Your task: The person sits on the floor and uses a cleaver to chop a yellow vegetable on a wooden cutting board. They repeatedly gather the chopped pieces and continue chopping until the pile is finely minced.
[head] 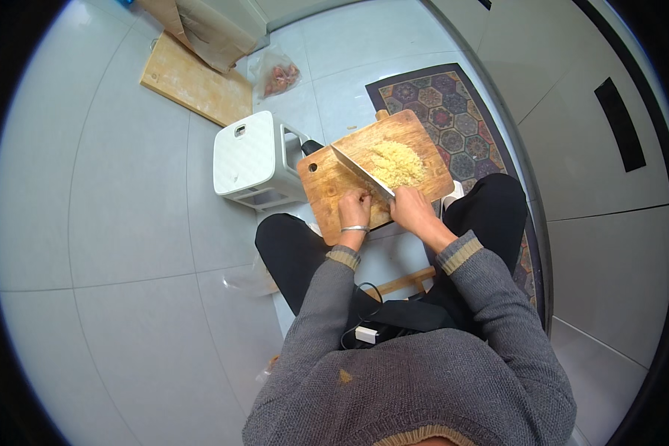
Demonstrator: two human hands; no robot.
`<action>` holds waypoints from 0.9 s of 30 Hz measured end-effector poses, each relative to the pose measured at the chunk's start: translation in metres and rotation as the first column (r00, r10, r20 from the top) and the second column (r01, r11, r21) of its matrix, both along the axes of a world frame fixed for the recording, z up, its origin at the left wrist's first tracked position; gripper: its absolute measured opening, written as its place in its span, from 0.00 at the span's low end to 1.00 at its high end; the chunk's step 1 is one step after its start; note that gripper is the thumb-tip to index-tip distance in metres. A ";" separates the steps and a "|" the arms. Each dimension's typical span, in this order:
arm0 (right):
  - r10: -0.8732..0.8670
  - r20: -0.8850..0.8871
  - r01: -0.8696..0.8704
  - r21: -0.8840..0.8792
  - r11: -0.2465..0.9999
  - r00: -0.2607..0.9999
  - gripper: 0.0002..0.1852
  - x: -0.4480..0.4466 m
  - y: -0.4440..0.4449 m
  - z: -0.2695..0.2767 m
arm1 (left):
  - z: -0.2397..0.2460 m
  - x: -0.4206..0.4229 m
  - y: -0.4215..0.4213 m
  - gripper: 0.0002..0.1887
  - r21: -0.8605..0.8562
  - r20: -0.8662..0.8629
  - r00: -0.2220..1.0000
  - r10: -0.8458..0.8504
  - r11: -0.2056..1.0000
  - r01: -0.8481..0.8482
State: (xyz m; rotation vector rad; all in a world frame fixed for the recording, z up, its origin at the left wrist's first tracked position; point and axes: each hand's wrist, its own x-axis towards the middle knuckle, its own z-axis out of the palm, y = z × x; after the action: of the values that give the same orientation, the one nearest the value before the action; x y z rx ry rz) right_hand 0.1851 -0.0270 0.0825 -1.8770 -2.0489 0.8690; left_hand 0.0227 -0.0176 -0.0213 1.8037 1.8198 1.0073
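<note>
My right hand grips a broad-bladed kitchen knife by its handle, the blade pointing up and to the left across a wooden cutting board. On the blade's right side lies a heap of finely chopped pale yellow food. My left hand, with a silver bangle at its wrist, rests at the board's near left part, fingers curled, left of the blade. Whether anything is between those fingers is hidden.
A white plastic stool stands left of the board. Beyond it are a larger wooden board and a plastic bag of reddish produce on the floor. A patterned mat runs along the cabinets at right. My knees flank the cutting board.
</note>
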 end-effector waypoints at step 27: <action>0.002 -0.022 -0.003 -0.025 1.000 1.000 0.11 -0.001 0.001 -0.001 | 0.002 -0.002 -0.007 0.04 0.051 0.057 0.996 0.062 0.997 -0.065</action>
State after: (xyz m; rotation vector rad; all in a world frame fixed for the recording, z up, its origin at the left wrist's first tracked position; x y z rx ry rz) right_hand 0.1843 -0.0261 0.0819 -1.8694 -2.0367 0.9165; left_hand 0.0210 -0.0241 -0.0192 1.7405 1.8433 1.1282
